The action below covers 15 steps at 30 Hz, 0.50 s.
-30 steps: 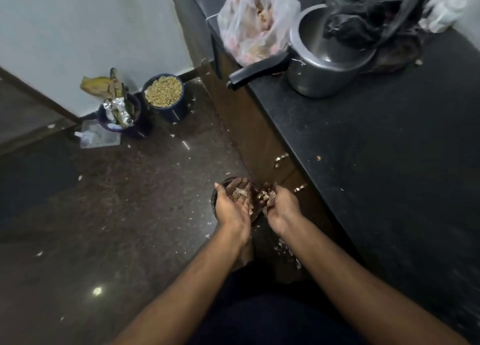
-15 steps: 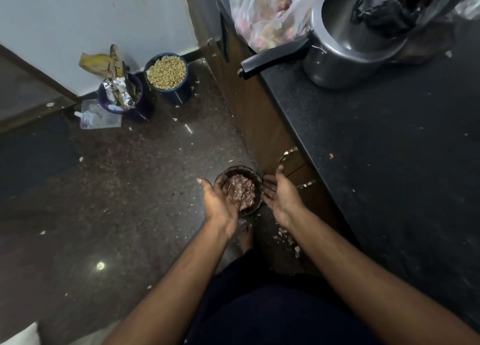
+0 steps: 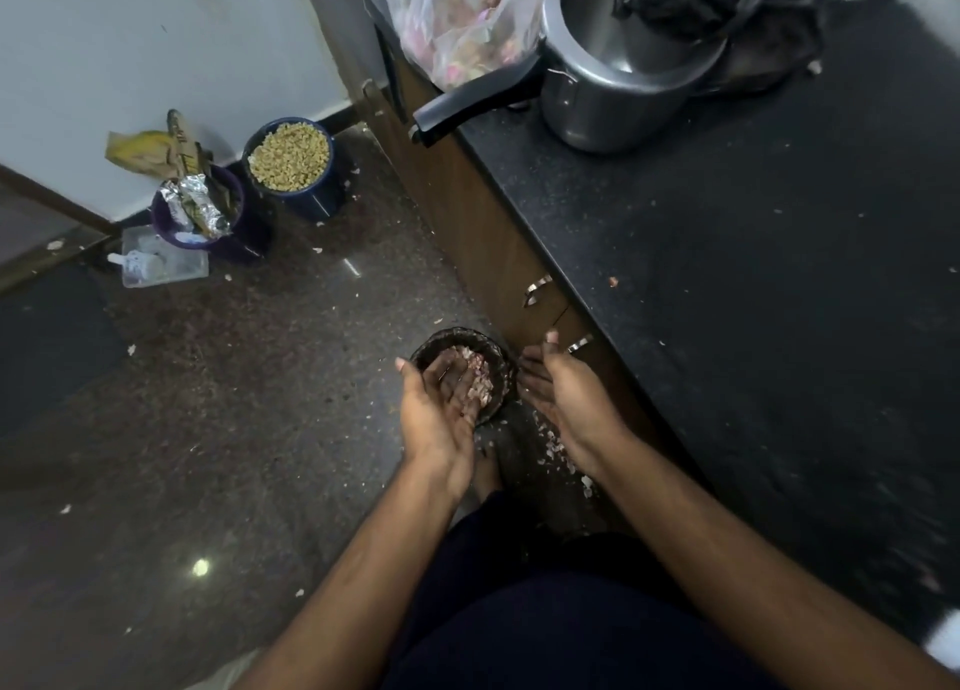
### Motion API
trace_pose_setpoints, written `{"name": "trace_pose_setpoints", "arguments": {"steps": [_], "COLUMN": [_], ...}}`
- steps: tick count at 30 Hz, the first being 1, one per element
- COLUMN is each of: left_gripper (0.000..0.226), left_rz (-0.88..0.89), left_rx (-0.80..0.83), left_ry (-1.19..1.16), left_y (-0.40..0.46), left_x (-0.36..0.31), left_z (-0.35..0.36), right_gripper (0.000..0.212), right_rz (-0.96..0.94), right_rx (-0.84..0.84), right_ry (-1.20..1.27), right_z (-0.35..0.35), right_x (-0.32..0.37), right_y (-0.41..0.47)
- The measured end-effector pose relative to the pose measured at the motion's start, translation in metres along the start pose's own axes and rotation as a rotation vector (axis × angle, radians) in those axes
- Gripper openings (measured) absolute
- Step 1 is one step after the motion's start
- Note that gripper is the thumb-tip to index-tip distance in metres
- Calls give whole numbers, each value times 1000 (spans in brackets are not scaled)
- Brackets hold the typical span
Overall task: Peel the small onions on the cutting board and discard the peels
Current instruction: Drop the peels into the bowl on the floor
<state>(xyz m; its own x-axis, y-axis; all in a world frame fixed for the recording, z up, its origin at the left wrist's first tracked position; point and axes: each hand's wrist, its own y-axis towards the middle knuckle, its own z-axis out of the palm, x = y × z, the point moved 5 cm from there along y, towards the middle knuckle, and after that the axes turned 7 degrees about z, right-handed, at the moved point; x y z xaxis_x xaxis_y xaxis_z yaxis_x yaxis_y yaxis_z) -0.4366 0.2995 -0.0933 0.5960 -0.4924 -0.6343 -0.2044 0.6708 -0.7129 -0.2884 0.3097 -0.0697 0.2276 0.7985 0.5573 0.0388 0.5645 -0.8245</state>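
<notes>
- Pale wall (image 3: 156, 40) at far left, meeting dark skirting.
- Speckled brown stone floor (image 3: 234, 403), glossy, with one bright light reflection (image 3: 201, 566) near left.
- Black countertop (image 3: 753, 274) on right, over brown wooden cabinet front (image 3: 483, 237) with metal handles (image 3: 536, 290).

Both hands low, palms up — left hand (image 3: 441, 409) cupped, right hand (image 3: 566, 398) open-fingered.

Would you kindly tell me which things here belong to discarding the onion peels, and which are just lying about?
Belongs to the job:
- dark bin
- onion peels inside it
- left hand, right hand
- spilled peels on the floor

Lying about:
- pressure cooker
- plastic bag
- grain container
- wrapper-filled container
</notes>
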Motion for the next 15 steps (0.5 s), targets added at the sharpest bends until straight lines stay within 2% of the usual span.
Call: {"name": "trace_pose_setpoints", "arguments": {"steps": [8,15], "left_gripper": [76,68], "left_rz": [-44,-45], "left_rx": [172,346], "left_ry": [87,272], "left_y": [-40,-93], "left_x": [23,68], "left_z": [27,60], "right_gripper": [56,55], "right_rz": [-92,-182], "right_rx": [-65,-147], "right_ry": [158,228], "right_z": [-63,-131], "right_x": [-12,-43], "right_y": [-59,-108]}}
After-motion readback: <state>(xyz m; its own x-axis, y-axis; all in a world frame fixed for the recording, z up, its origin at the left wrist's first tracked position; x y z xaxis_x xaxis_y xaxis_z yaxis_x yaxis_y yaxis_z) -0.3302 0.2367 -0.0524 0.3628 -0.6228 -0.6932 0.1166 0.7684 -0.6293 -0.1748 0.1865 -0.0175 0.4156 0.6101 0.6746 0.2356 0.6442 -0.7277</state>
